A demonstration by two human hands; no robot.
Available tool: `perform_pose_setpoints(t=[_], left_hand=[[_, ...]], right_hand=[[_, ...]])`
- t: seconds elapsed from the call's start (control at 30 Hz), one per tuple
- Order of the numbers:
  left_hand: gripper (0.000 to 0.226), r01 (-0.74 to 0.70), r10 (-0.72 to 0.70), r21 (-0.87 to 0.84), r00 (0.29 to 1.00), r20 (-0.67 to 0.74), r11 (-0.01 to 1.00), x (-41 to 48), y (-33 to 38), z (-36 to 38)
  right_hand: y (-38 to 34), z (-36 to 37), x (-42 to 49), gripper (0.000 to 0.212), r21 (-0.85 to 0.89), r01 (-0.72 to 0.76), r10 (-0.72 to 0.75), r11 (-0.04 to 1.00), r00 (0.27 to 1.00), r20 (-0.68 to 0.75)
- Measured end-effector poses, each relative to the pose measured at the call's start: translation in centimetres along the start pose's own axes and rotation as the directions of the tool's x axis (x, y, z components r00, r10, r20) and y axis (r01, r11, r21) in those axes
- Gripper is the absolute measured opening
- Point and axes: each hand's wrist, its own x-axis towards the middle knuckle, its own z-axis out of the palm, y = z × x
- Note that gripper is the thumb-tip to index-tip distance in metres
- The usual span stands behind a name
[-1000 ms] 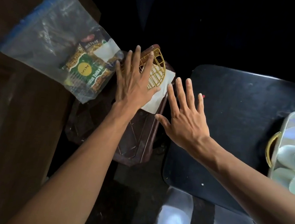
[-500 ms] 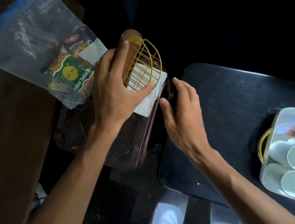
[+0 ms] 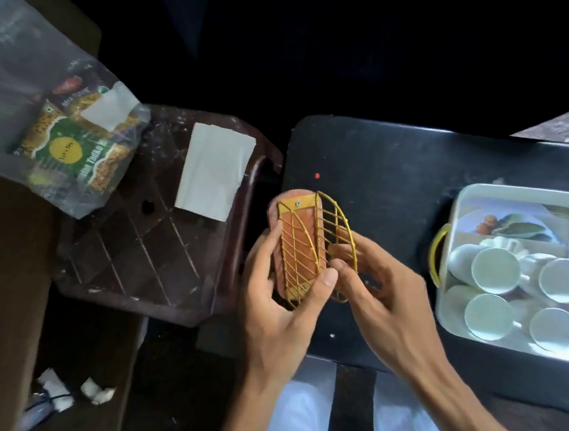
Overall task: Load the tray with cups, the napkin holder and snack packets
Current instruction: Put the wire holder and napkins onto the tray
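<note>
- Head view: the napkin holder (image 3: 302,248), a gold wire frame on a reddish base, is now lifted clear of the brown stool (image 3: 159,211) where it sat half a second ago, and is held in the air over the near left edge of the black table (image 3: 377,161).
- The left hand (image 3: 278,304) is clamped around the holder's base, thumb on the front wire and fingers behind; the right hand (image 3: 383,292) pinches the outer wire loop, so both hands are closed on the same thing.
- The napkin (image 3: 214,171) that lay under the frame has stayed behind, flat on the stool, so the holder is travelling empty.
- In my judgement this is the carry step: the holder only has to go rightward to the tray (image 3: 462,210), which lies well apart at the right of the table.
- The tray already holds four white cups (image 3: 495,270) lying on their sides, and they fill its near half; the far half looks freer, though what lies there is too blurred to name.
- The snack packet (image 3: 72,148) is inside a clear plastic bag (image 3: 21,65) at the left, overlapping the stool's corner, not yet loaded.
- Nothing stands between the hands and the tray; the crowding of cups is the likely snag.
</note>
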Motion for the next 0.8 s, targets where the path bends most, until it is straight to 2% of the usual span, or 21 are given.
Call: perform_pose_setpoints(t=[0.07, 0.1, 0.17, 0.3, 0.43, 0.53, 0.7, 0.8], left_hand=[[0.067, 0.011, -0.006, 0.075, 0.997, -0.074, 0.997, -2.1, 0.5, 3.0], [0.061, 0.019, -0.016, 0.036, 0.997, -0.081, 0.999, -3.3, 0.8, 4.5], [0.052, 0.048, -0.051, -0.070, 0.998, -0.033, 0.996, -5.6, 1.6, 7.7], [0.050, 0.107, -0.081, -0.184, 0.986, 0.146, 0.977, -8.4, 3.5, 13.3], [0.077, 0.214, -0.111, -0.231, 0.914, 0.391, 0.949, -9.6, 4.5, 19.0], [0.082, 0.257, -0.107, -0.218, 0.840, 0.532, 0.941, -10.2, 4.7, 23.5], [0.080, 0.320, -0.158, -0.143, 0.750, 0.643, 0.937, -11.2, 4.5, 30.8], [0.084, 0.342, -0.181, -0.128, 0.736, 0.653, 0.931, -11.3, 4.1, 34.5]], right_hand=[[0.5, -1.9, -1.2, 0.034, -0.001, -0.031, 0.031, 1.000, 0.998, -0.055], [0.8, -3.1, -1.9, 0.034, -0.002, -0.039, 0.039, 0.999, 0.996, -0.086], [1.2, -5.6, -3.3, 0.033, 0.001, -0.044, 0.044, 0.999, 0.987, -0.157], [2.3, -11.7, -6.0, 0.031, 0.002, -0.059, 0.057, 0.998, 0.951, -0.304], [3.6, -18.6, -8.2, 0.029, 0.007, -0.080, 0.077, 0.997, 0.915, -0.396], [4.9, -23.6, -9.4, 0.033, 0.077, -0.121, 0.143, 0.990, 0.883, -0.448], [7.6, -30.4, -10.5, 0.051, 0.053, -0.215, 0.210, 0.975, 0.822, -0.529], [9.2, -33.0, -10.2, 0.053, 0.120, -0.254, 0.277, 0.960, 0.786, -0.552]])
